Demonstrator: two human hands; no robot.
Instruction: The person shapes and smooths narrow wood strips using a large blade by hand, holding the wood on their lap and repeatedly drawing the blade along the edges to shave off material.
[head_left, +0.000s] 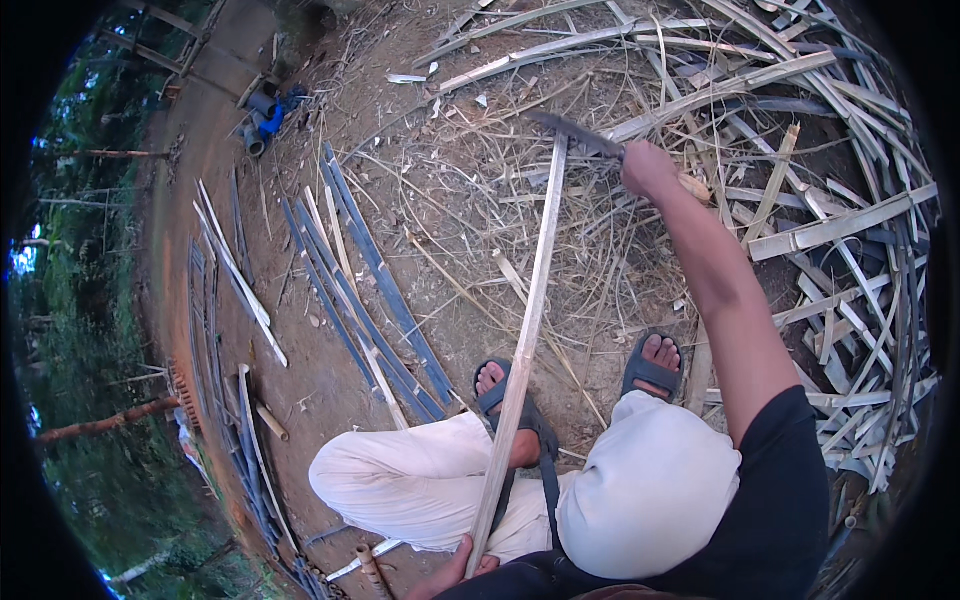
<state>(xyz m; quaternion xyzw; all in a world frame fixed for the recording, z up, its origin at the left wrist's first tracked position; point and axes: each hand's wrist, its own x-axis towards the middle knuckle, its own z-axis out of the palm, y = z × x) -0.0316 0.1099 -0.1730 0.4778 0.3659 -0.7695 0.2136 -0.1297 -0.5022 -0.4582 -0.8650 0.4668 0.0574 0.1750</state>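
Head view: left hand (468, 566) grips a pale strip (530, 345) by its near end; right hand (650, 171) clenches a knife (590, 139) at the other (I'd keep strokes shallow).

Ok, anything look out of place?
The pale split bamboo strips at far right lie crisscrossed in a heap, unlike the long dark bamboo strips at left, roughly parallel. The held long pale strip shows no obvious break.

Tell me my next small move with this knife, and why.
I'd probably ease the knife into the strip's far end: your right hand holds it across that tip, seemingly touching, while your left hand grips the near end, well clear.
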